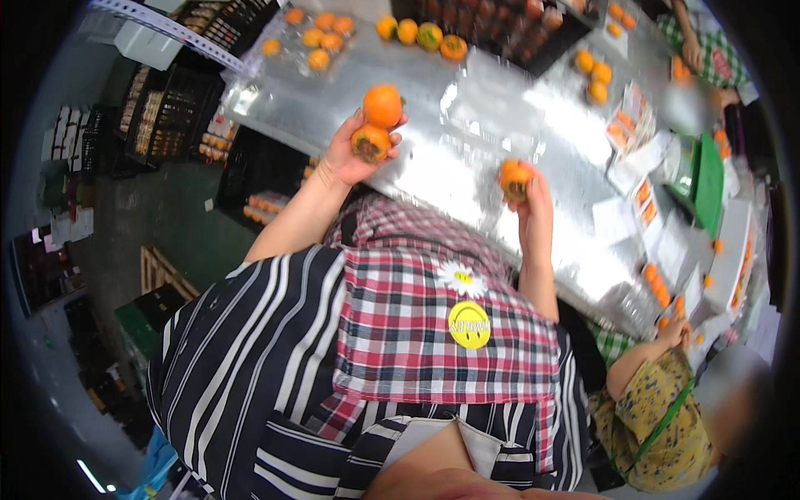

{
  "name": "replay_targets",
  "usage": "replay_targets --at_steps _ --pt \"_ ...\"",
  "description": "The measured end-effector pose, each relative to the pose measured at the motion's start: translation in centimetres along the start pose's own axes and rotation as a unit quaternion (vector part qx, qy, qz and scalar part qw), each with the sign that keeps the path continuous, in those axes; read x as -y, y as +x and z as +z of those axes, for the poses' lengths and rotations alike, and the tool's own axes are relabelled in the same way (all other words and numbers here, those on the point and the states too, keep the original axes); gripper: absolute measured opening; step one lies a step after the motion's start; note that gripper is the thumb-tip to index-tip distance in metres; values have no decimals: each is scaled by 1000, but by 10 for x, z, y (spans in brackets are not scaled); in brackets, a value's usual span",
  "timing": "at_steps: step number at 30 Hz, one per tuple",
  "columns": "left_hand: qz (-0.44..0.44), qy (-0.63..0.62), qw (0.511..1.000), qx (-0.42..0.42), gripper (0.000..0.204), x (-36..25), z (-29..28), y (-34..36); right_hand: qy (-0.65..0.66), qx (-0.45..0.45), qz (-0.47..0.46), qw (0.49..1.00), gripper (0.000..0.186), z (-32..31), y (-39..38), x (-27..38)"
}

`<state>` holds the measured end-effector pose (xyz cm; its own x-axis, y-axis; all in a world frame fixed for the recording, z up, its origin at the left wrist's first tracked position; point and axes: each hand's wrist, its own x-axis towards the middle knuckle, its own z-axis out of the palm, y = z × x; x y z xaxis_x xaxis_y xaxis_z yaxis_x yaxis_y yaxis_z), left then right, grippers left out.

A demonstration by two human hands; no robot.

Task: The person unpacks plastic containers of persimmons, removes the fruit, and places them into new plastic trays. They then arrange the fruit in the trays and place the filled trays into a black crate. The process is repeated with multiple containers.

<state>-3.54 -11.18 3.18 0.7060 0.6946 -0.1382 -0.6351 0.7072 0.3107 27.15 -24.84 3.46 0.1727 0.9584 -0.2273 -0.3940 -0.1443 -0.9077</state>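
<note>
Two orange persimmons rest in my left hand (343,157), above the near edge of the metal table (433,146). The upper persimmon (383,106) shows smooth skin with a bit of green leaf at its side. Below it, the lower persimmon (370,143) turns its brown calyx toward me. A third persimmon (515,179) is gripped by my right hand (537,202), its dark calyx partly showing. Both hands are raised apart from each other, fingers wrapped round the fruit.
A short row of persimmons (407,32) and a loose group (318,38) lie across the table. Behind them stands a black crate (508,37) of fruit. Packed trays (631,125), a green box (698,179) and co-workers (658,408) are on the right. Black crates (158,117) are stacked left.
</note>
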Motion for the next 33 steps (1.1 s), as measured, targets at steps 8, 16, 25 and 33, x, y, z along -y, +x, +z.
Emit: replay_targets --at_steps 8,16,25,33 --pt "125 65 990 14 56 -118 35 43 169 -2 39 985 47 -6 -8 -4" --pt "144 180 968 -95 44 -265 104 192 137 -107 -4 985 48 -5 -38 14" --pt "141 134 970 -148 48 -277 109 363 154 -173 -4 973 46 1 -68 25" --pt "293 392 870 -62 40 -195 167 240 97 -89 24 991 48 23 -49 35"
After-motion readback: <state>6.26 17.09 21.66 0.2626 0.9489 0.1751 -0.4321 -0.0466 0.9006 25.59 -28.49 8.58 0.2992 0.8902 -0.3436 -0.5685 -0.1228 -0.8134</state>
